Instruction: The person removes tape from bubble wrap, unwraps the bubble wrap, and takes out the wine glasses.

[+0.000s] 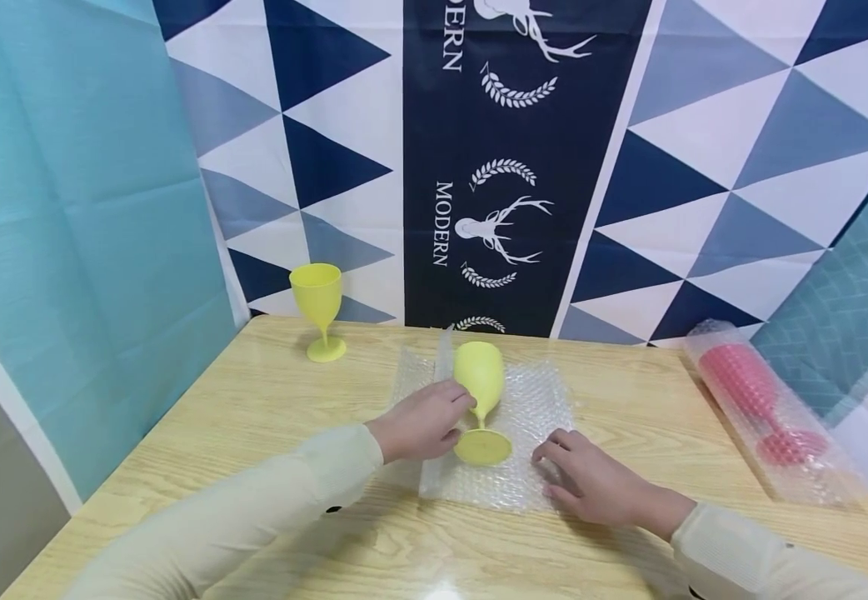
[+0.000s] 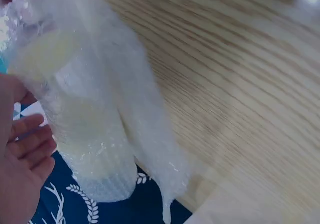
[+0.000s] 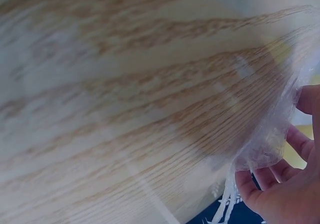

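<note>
Tabletop (image 1: 239,417): 2 yellow goblets (image 1: 479,371) (image 1: 317,293), 1 pink goblet (image 1: 745,383); loose-fingered left hand (image 1: 422,421) touches 1 yellow; right hand (image 1: 601,483) pinches bubble wrap (image 1: 533,400).

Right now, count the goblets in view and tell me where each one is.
3: an upright yellow goblet at the table's back left, a lying yellow goblet on bubble wrap in the middle, and a wrapped pink goblet at the right.

Well, a makeshift indoor booth, this one, though home or studio was impossible to call! A wood-grain table (image 1: 254,400) ran right up to a hanging sheet (image 1: 524,150) of triangles, stag heads and "MODERN" lettering, creased teal cloth (image 1: 97,217) closed the left, and teal brick-patterned covering (image 1: 861,275) flanked the right!
</note>
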### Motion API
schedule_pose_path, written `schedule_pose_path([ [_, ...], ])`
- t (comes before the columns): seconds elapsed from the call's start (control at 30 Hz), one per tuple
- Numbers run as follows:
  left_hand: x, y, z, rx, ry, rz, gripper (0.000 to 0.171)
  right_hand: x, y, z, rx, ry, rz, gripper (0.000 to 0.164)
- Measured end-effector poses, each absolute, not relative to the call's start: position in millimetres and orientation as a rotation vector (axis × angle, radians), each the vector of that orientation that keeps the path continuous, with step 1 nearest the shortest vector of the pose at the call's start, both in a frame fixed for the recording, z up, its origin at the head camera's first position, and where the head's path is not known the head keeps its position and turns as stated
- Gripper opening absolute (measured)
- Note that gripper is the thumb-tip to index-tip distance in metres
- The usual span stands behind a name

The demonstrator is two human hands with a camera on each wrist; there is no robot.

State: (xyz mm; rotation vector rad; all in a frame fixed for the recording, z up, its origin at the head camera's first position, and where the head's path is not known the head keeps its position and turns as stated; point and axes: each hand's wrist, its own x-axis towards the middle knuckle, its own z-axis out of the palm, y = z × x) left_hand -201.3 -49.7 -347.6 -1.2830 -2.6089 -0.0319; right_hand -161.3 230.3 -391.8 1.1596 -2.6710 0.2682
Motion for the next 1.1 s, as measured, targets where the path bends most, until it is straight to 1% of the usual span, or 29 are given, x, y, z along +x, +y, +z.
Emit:
schedule_pose_path([
  [0.17, -204, -54, -357, -1.424, -2.589, 0.017, 0.036, -162, 231, -392, 1.170, -2.644, 0.276, 0.030],
  [0.43, -204, -57, -374, -1.384, -2.789, 0.098, 0.048, -167, 230, -389, 1.203, -2.698, 0.350, 0.030],
  [0.5, -203, -57, -375, -1.384, -2.795, 0.131, 0.047, -167, 230, -388, 1.197, -2.710, 0.343, 0.030],
  [0.77, -200, -76, -373, -1.506, -2.703, 0.245, 0.048, -159, 229, -385, 1.143, -2.766, 0.277, 0.030],
  [0.97, -197, -92, -371, -1.537, -2.646, 0.323, 0.050, -157, 229, -385, 1.087, -2.819, 0.271, 0.030],
  [1.1, -196, -103, -374, -1.546, -2.641, 0.288, 0.052, -157, 228, -386, 1.071, -2.823, 0.283, 0.030],
])
